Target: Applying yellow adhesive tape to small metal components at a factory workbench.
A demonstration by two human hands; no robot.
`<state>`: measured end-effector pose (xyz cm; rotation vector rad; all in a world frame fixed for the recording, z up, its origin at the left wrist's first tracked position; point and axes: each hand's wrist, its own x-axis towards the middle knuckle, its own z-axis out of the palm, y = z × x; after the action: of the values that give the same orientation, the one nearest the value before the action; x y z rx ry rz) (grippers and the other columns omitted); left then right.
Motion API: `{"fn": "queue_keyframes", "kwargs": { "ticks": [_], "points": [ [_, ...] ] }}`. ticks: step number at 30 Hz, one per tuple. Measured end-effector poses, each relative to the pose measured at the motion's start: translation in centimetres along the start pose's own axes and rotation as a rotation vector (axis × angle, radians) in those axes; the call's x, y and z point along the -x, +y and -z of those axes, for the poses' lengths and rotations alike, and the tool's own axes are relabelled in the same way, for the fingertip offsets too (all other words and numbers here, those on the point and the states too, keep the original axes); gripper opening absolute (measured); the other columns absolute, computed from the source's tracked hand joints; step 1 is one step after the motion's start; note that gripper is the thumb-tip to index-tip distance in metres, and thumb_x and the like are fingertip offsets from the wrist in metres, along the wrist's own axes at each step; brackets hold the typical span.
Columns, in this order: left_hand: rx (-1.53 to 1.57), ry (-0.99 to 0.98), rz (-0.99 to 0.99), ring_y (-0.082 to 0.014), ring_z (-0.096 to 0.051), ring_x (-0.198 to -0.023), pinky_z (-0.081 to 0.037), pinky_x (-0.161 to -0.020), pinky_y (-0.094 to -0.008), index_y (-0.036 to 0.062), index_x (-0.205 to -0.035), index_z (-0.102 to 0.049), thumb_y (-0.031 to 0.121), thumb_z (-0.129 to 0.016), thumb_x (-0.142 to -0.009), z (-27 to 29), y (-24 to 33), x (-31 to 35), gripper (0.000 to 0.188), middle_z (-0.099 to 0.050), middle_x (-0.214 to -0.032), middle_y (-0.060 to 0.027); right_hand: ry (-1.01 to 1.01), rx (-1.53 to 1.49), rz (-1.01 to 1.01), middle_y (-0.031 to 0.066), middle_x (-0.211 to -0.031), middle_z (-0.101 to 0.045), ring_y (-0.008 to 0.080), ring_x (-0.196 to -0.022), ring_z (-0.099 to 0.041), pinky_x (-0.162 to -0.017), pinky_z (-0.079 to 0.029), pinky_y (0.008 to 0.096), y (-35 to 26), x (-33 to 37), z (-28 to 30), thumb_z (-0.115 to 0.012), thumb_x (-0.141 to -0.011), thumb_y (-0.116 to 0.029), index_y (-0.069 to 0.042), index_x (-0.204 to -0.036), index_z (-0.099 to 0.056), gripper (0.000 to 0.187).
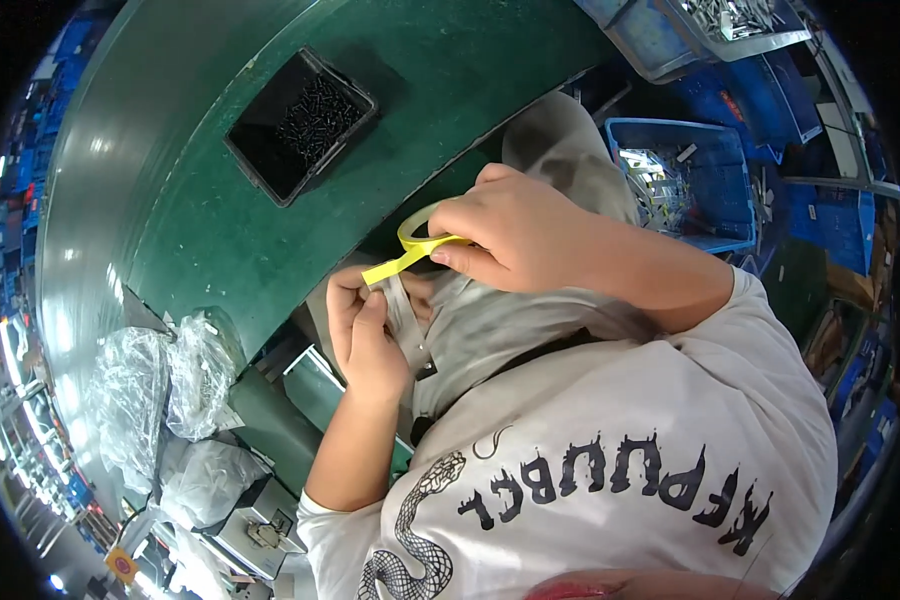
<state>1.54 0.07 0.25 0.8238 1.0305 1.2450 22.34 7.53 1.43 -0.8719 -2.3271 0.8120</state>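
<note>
My right hand (515, 225) grips a roll of yellow tape (410, 228) between thumb and fingers. A short loose end of the tape runs from the roll toward my left hand (370, 340), its tip right at the left fingers. Between my left thumb and fingers is a pale flat strip (402, 318), which points down toward my lap; its exact kind is unclear. Both hands are over my lap, just off the edge of the green table (270, 260).
On the table stands a black bin (260, 150) of small dark screw-like parts. Clear plastic bags (135, 400) lie at the left. A blue crate (725, 190) with metallic pieces stands at the right, and a grey bin (660, 45) with shiny parts sits at the upper right.
</note>
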Motion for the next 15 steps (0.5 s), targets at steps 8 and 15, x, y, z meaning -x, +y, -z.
{"fn": "queue_keyframes", "kwargs": {
  "ticks": [8, 15],
  "points": [
    [0.187, 0.060, 0.184, -0.0175, -0.052, -0.049, -0.045, -0.046, -0.0287, 0.0049, -0.098, -0.049, 0.018, -0.048, -0.103, -2.3, 1.1, -1.4, 0.014, -0.062, -0.069, -0.0118, -0.149, -0.137, 0.021, 0.0058, -0.079, -0.065, 0.0266, -0.068, -0.060, -0.069, -0.045, 0.0382, 0.5, -1.0, 3.3, -0.064, -0.090, -0.021, -0.011, -0.111, -0.066, 0.023],
    [-0.147, 0.072, 0.283, -0.0070, -0.056, -0.068, -0.045, -0.062, -0.0208, 0.0054, -0.093, -0.063, 0.016, -0.056, -0.099, -4.1, 4.2, -4.1, 0.014, -0.066, -0.082, -0.0002, -0.441, -0.138, -0.011, 0.0115, -0.098, -0.070, 0.0289, -0.087, -0.066, -0.074, -0.050, 0.0374, 1.4, -4.9, 9.1, -0.059, -0.093, -0.019, -0.010, -0.111, -0.071, 0.023]
  ]
}}
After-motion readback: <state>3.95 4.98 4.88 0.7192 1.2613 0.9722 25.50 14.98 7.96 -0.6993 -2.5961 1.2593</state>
